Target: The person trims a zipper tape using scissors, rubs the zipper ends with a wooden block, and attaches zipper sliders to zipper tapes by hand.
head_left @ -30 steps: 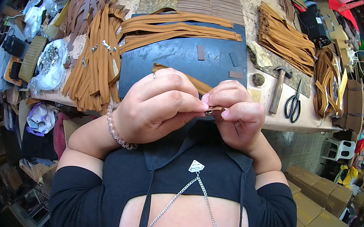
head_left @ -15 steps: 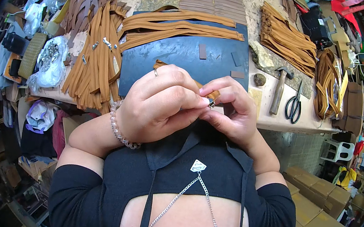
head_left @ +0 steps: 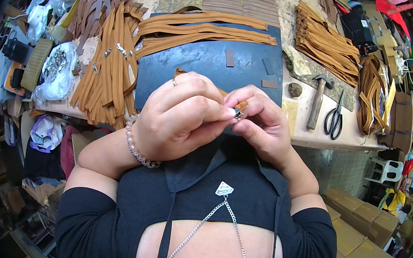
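Observation:
My left hand (head_left: 185, 114) and my right hand (head_left: 263, 117) meet over the near edge of a dark mat, fingertips almost touching. Between them they pinch the end of a tan zipper tape (head_left: 242, 105). A small shiny metal zipper slider (head_left: 238, 114) sits at that end, partly covered by my fingers; whether the tape runs through it I cannot tell. The rest of the tape passes behind my left hand. Several tan zipper tapes (head_left: 207, 31) lie across the far part of the dark mat (head_left: 194, 59).
Left of the mat, more tan zipper tapes (head_left: 103, 76) hang over the table edge, with metal sliders on top. A bag of metal parts (head_left: 59, 71) lies farther left. To the right are a hammer (head_left: 316, 103), black scissors (head_left: 335, 120), a round stone (head_left: 295, 90) and a zipper bundle (head_left: 323, 40).
My fingers have shifted slightly around the zipper end, and the metal slider has turned to show more of itself. Both hands otherwise keep their place.

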Tool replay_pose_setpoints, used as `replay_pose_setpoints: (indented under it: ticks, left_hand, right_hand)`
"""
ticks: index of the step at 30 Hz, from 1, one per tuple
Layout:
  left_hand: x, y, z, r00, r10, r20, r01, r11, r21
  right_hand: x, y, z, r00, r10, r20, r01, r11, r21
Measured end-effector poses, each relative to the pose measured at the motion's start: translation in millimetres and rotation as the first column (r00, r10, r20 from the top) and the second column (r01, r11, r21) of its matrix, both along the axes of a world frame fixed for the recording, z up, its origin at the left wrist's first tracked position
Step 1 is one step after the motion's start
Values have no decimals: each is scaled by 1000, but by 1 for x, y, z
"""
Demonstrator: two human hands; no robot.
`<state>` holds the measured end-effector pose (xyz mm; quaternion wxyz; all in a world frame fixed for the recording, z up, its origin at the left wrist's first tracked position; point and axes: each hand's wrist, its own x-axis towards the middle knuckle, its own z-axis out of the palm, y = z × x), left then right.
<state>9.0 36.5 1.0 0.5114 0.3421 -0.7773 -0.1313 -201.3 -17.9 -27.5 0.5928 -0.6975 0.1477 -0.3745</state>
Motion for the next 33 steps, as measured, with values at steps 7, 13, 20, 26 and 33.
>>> replay_pose_setpoints:
  ticks: [7,13,20,26,33]
  left_hand:
    - [-2,-1,1,997,-26,-78,52,938,343]
    - [-3,-13,-32,998,56,-40,-36,918,396]
    - [-7,-45,-77,942,276,193,-254,958,-131]
    - [-3,-85,-120,863,420,280,-369,904,-218]
    - [7,-100,-144,846,475,240,-439,878,-191]
  right_hand:
    - [5,5,15,943,-256,-211,165,913,-373]
    - [16,-5,-1,874,-401,-275,211,822,-529]
    - [39,-37,-46,692,-667,-276,317,625,-714]
    - [58,-79,-88,524,-726,-445,348,660,-666]
    - [78,-101,-112,519,-632,-575,223,750,-623]
